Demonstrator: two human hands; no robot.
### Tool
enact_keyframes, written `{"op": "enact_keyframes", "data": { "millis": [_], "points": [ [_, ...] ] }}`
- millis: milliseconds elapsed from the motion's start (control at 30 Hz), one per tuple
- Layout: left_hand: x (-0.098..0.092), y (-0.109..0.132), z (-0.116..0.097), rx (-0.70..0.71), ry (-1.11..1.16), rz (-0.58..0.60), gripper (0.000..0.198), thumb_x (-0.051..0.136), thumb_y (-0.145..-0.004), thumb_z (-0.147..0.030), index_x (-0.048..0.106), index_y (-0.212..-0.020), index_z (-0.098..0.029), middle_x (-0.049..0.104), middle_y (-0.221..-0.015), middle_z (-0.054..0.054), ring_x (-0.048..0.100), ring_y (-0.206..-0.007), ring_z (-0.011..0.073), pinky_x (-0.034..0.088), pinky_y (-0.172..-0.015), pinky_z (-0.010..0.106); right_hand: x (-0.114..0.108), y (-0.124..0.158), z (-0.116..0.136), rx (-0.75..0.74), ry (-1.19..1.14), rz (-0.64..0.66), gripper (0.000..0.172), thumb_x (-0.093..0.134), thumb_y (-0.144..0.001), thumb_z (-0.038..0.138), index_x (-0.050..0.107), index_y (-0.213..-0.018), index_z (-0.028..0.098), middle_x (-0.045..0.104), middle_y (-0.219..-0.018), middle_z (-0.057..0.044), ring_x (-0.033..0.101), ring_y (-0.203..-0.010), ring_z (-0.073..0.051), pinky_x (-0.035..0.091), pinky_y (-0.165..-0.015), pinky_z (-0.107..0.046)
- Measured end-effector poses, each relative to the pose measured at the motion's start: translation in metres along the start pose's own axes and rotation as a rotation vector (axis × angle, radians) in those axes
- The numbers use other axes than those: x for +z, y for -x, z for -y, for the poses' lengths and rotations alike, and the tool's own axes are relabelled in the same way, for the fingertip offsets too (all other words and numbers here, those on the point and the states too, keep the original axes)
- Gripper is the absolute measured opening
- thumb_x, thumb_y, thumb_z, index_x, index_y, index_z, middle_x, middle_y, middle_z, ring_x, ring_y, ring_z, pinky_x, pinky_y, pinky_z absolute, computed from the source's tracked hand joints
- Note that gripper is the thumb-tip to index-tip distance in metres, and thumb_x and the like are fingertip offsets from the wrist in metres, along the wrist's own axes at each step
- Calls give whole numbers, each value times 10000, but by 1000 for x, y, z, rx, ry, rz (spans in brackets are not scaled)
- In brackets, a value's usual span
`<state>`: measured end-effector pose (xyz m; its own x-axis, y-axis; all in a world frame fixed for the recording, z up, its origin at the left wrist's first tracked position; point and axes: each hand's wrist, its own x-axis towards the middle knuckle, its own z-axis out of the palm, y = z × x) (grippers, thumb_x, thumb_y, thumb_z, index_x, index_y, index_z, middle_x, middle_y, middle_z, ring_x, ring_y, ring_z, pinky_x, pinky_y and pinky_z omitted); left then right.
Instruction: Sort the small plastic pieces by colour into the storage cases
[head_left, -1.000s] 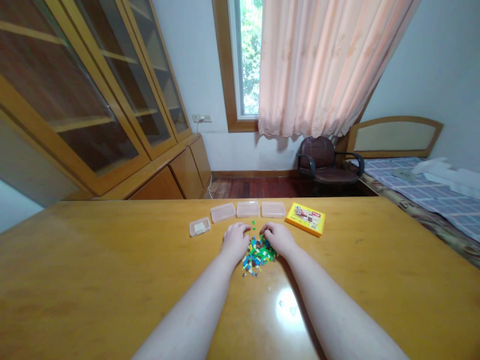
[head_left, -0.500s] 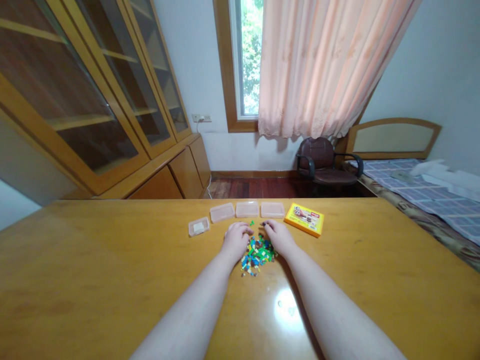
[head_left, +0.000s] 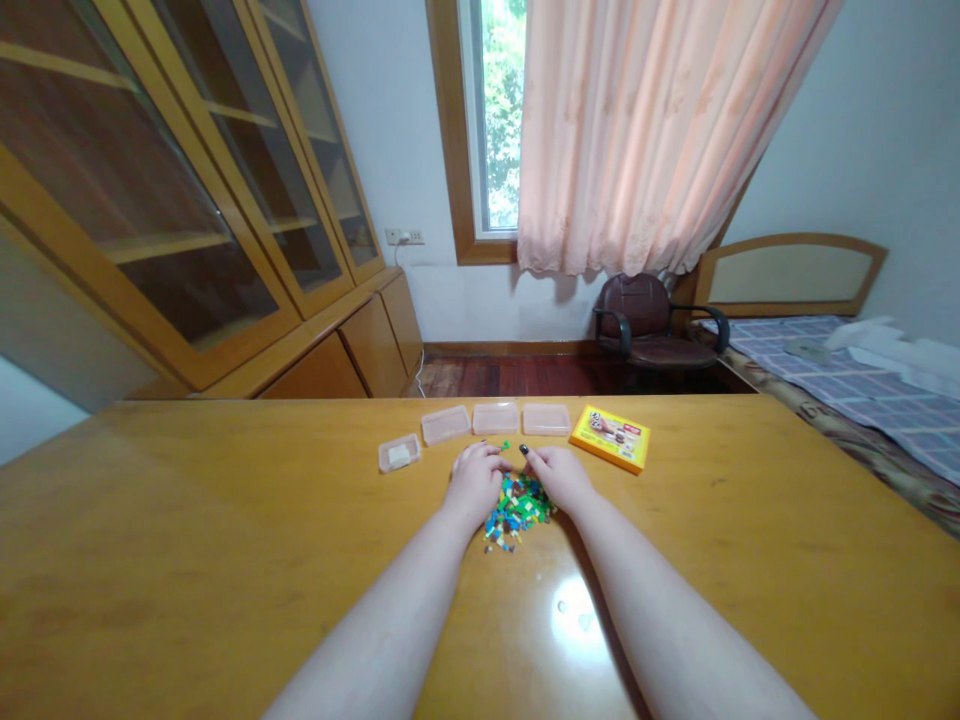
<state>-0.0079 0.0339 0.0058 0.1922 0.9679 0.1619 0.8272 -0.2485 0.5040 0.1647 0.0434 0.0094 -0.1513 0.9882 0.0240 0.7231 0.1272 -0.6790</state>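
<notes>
A heap of tiny plastic bricks point(head_left: 516, 510) in green, blue, yellow and brown lies on the yellow wooden table point(head_left: 225, 520), with a few green pieces apart from it at the far side. My left hand point(head_left: 476, 480) rests against the heap's left side, fingers curled. My right hand point(head_left: 559, 476) sits at its right side, its dark-nailed fingertips close together. Whether either hand holds a brick is hidden by the fingers.
A row of several clear plastic boxes point(head_left: 495, 418) stands beyond the hands, and a yellow printed box point(head_left: 609, 438) lies to their right. Past the table's far edge are a wooden glass-fronted cabinet point(head_left: 210, 200), a dark chair point(head_left: 637, 325) and a bed point(head_left: 840, 375).
My left hand has shifted slightly right, further over the heap. My right hand's fingertips have drawn in a little. The view has levelled slightly.
</notes>
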Motion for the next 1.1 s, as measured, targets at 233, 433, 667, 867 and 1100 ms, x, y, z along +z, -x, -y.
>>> {"op": "enact_keyframes", "data": {
  "millis": [233, 433, 667, 867, 1100],
  "points": [
    [-1, 2, -2, 83, 37, -24, 325, 457, -751, -118, 724, -881, -249, 638, -1128, 25, 483, -1149, 201, 340, -1048, 374, 0, 0, 0, -58, 22, -4, 420, 371, -916, 423, 714, -866, 188, 715, -827, -63, 625, -771, -184, 376, -636, -234],
    [6, 5, -3, 36, -22, 83, 408, 467, -809, -212, 625, -1172, -314, 454, -1395, 21, 310, -1323, 257, 201, -1117, 490, -1, -1, 0, -11, -10, -74, 422, 348, -931, 403, 700, -896, 173, 715, -866, -75, 628, -801, -188, 392, -671, -238],
    [7, 2, 1, -46, 10, 40, 493, 479, -778, -169, 560, -1262, -217, 367, -1455, 95, 305, -1338, 277, 238, -1108, 475, 2, -2, -2, -14, 10, -28, 453, 350, -924, 440, 701, -783, 192, 712, -782, -53, 629, -751, -179, 378, -642, -239],
    [0, -2, 1, 43, 62, -58, 344, 434, -698, -44, 716, -669, -239, 663, -1064, 14, 506, -1126, 198, 376, -1026, 374, 0, -1, -1, -9, -56, -62, 468, 342, -917, 440, 690, -743, 181, 705, -748, -46, 622, -715, -165, 372, -621, -231],
    [0, -2, 2, 66, 43, -43, 338, 451, -697, -43, 723, -697, -244, 683, -1012, 10, 536, -1064, 197, 384, -1005, 366, 0, 0, 0, 0, -55, -50, 533, 339, -908, 476, 678, -637, 167, 667, -617, -48, 599, -615, -161, 353, -571, -233]
  ]
}}
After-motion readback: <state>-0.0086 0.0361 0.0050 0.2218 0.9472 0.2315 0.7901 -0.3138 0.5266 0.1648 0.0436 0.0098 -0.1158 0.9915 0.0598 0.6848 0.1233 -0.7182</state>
